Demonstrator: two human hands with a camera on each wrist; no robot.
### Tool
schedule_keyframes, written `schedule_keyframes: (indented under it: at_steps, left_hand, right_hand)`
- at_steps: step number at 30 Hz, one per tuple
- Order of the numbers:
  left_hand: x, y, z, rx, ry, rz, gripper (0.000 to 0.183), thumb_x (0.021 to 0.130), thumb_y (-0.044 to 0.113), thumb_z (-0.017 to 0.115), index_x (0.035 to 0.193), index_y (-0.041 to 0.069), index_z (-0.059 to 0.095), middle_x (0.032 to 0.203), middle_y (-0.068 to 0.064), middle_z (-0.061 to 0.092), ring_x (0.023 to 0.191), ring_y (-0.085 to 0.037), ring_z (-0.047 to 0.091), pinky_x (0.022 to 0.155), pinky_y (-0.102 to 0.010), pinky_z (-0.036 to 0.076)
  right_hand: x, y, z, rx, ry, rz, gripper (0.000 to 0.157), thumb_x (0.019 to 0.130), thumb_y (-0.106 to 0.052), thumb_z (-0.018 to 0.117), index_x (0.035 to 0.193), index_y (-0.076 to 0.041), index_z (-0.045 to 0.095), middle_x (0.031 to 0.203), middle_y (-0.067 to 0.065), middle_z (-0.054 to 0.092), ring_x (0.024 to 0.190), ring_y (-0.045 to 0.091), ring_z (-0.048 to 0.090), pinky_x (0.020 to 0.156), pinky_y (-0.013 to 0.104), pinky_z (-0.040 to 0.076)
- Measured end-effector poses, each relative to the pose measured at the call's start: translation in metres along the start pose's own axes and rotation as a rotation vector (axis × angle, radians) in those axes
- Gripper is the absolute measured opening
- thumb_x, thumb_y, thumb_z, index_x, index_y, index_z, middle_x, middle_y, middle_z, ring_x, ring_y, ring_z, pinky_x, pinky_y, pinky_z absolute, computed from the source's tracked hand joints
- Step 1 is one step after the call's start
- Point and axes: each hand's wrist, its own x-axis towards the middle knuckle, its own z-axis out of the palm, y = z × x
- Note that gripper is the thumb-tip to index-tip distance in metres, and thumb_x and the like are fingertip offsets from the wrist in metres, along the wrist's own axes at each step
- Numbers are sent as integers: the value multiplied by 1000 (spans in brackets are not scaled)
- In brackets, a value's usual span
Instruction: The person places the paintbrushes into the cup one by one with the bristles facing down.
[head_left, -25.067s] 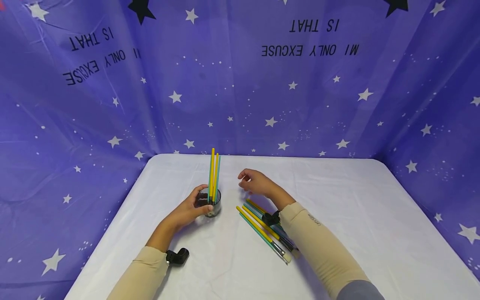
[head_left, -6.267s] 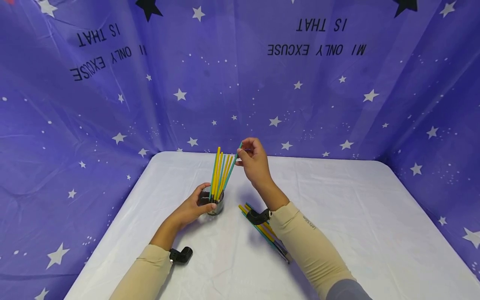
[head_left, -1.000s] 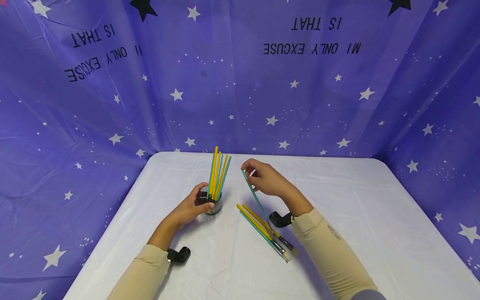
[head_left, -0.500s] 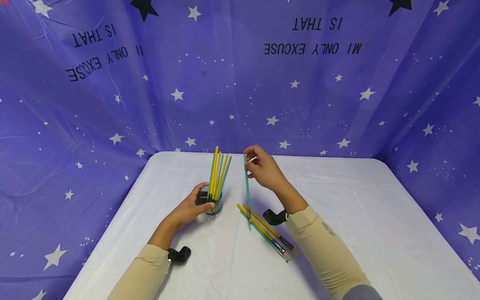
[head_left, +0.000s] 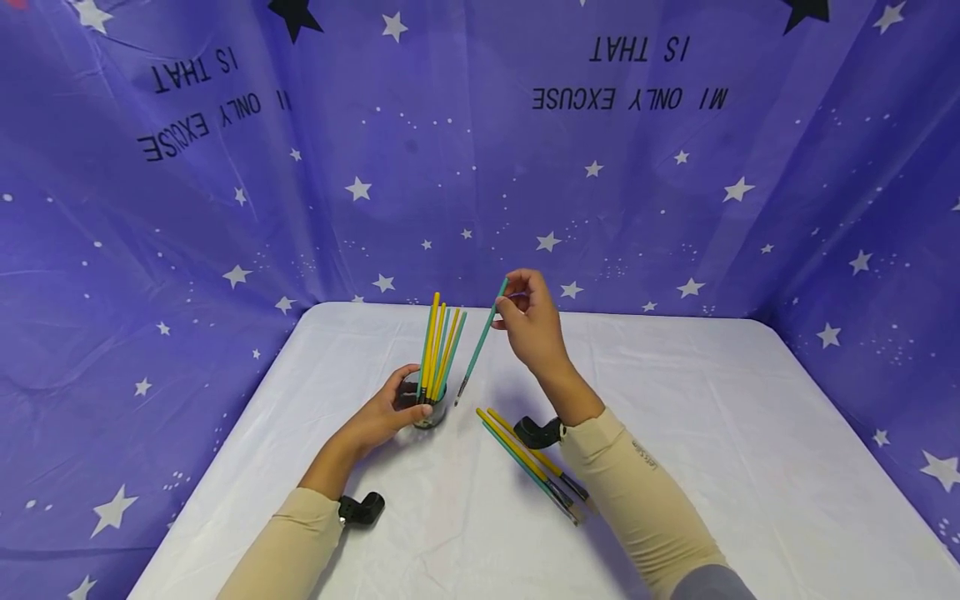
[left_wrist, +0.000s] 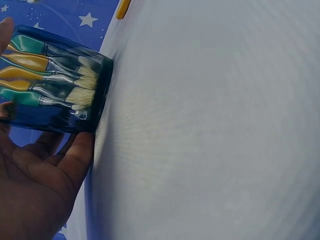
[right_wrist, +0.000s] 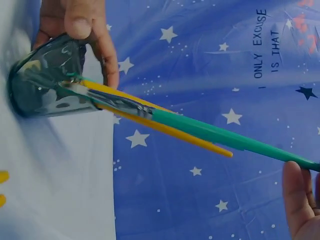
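My left hand (head_left: 386, 418) grips a dark see-through glass (head_left: 430, 414) standing on the table. Several yellow and green paintbrushes (head_left: 437, 350) lean in it, handles up; the left wrist view shows their pale bristles (left_wrist: 82, 90) down inside the glass (left_wrist: 50, 117). With thumb and fingers my right hand (head_left: 534, 325) pinches a green paintbrush (head_left: 482, 342) near its handle end. That brush hangs bristles down, tilted, just right of the glass and apart from it in the head view. In the right wrist view the green paintbrush (right_wrist: 200, 131) passes in front of the glass (right_wrist: 45, 80).
Several more paintbrushes (head_left: 525, 458), yellow and green, lie in a loose bunch on the white table (head_left: 450, 533), partly under the right forearm. A purple curtain with stars (head_left: 480, 167) rises behind the table and along its sides.
Over the last second my right hand has lifted the green paintbrush off the bunch, turned it bristles down and brought it up near the glass. My left hand stays on the glass.
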Motion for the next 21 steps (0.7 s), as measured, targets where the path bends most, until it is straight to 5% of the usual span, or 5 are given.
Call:
schedule_keyframes:
  at_steps: [10,21]
  left_hand:
    - [-1,1,1,-11,2,-11,79,92,22,73,153,21,23,147,-21,42,136,-36,41,110,-54,28]
    - [1,2,2,-13,7,-7,77,92,19,72,152,23,24,146,-20,41,134,-36,42,108,-50,31]
  right_hand:
    - [-2,1,13,148,64,-94,29,95,9,54,121,-1,46,101,7,49,85,18,58,71,39,58]
    - [-13,19,33,79,-25,28,30,97,7,52,126,3,44,106,13,48,90,23,58,74,45,57]
